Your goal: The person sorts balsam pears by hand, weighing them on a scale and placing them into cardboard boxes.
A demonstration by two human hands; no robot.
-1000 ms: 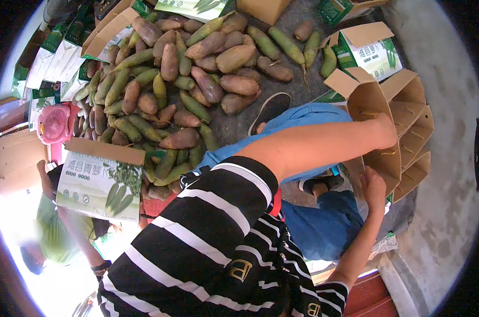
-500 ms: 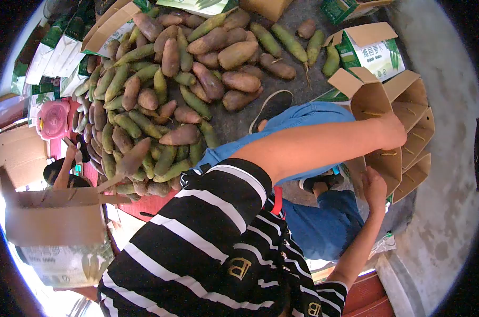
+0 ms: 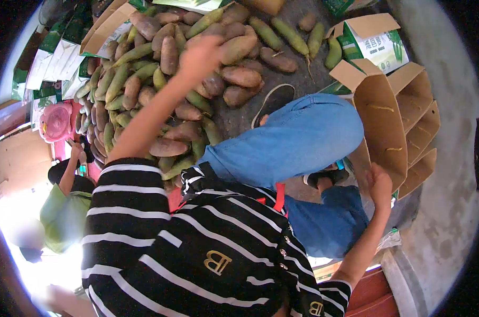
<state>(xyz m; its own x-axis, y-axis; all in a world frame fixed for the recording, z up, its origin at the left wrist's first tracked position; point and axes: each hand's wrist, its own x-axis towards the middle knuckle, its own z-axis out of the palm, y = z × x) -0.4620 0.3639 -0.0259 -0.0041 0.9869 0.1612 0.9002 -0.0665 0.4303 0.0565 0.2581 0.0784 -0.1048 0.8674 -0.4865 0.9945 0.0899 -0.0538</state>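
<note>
My left hand (image 3: 201,57) is over the pile of long green and brownish-red radishes (image 3: 124,82). It is smeared by motion, and its fingers cannot be made out. Beneath and beside it lie a tan radish (image 3: 236,50) and a dusty reddish one (image 3: 240,76). My right hand (image 3: 379,185) is closed on the near edge of an open cardboard box (image 3: 379,124), beside my knees. Yellowish strips show on the box's inner wall. Further open cardboard boxes (image 3: 411,98) stand against its far side.
A printed white-and-green box (image 3: 374,50) stands behind the open boxes, near a grey wall (image 3: 445,211). On the left are a pink plastic stool (image 3: 56,122) and a person in a green shirt (image 3: 65,216). Another open carton (image 3: 104,31) stands by the pile.
My left hand has moved from the open box across to the radish pile. My right hand stays at the box edge. A blurred carton at lower left has gone from view, uncovering the green-shirted person.
</note>
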